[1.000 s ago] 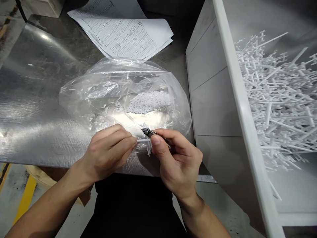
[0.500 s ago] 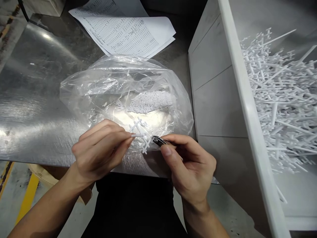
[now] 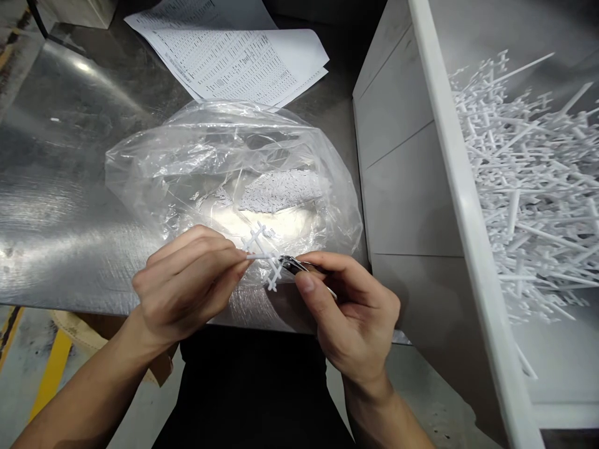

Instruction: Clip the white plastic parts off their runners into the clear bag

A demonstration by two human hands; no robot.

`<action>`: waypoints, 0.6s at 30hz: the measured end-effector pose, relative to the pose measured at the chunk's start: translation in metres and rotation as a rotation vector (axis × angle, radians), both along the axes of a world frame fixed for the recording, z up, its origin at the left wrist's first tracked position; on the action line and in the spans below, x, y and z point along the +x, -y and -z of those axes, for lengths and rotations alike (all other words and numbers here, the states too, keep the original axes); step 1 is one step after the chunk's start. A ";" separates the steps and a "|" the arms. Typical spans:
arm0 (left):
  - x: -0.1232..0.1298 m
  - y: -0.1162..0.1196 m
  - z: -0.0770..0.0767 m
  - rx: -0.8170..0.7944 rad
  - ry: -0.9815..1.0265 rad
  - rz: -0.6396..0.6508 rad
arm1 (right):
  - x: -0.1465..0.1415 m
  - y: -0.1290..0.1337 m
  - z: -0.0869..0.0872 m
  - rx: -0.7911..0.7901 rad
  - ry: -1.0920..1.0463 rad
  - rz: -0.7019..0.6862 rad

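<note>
My left hand (image 3: 187,280) pinches one stem of a white branched plastic sprue (image 3: 256,236) between thumb and fingertips. Several short side arms stick out from the sprue, over the clear plastic bag. In my right hand (image 3: 349,305) is a small shiny metal nail clipper (image 3: 294,264), gripped between thumb and fingers. Its jaws point left and are at the sprue, close to the end of the held stem; whether they have closed on it I cannot tell. The clear plastic bag (image 3: 154,159) lies spread beneath, with many tiny white pieces (image 3: 281,190) heaped in it.
A white bin (image 3: 463,206) stands at the right, holding a big pile of white sprues (image 3: 538,199). Printed sheets (image 3: 243,62) lie behind the bag on the metal table (image 3: 56,193). A brown paper bag or box (image 3: 161,369) is below the table's front edge.
The clipper has moved slightly left, its jaws now right up against the sprue. My left hand still pinches the same stem, and the whole view has shifted a little.
</note>
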State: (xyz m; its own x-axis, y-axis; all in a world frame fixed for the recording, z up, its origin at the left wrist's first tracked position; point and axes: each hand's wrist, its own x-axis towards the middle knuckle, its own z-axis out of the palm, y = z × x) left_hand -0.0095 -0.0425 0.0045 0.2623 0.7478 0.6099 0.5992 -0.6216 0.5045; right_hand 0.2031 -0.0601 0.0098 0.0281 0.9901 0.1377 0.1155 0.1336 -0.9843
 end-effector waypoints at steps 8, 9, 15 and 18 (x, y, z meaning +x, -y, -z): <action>0.003 -0.003 0.002 0.006 0.002 -0.044 | -0.004 -0.008 0.002 -0.036 0.059 0.037; 0.003 -0.003 0.003 0.003 0.000 -0.056 | -0.005 -0.008 0.001 -0.053 0.041 0.050; 0.003 -0.004 0.004 0.041 -0.015 -0.067 | -0.004 -0.004 -0.003 -0.025 -0.046 -0.017; 0.002 -0.004 0.005 0.074 -0.031 -0.063 | -0.004 -0.002 -0.003 0.002 -0.010 -0.053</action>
State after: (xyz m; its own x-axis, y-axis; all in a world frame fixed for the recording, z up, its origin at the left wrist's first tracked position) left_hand -0.0071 -0.0380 -0.0005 0.2352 0.7166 0.6567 0.6529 -0.6170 0.4394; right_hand 0.1990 -0.0579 0.0126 -0.0227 0.9899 0.1401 0.0986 0.1417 -0.9850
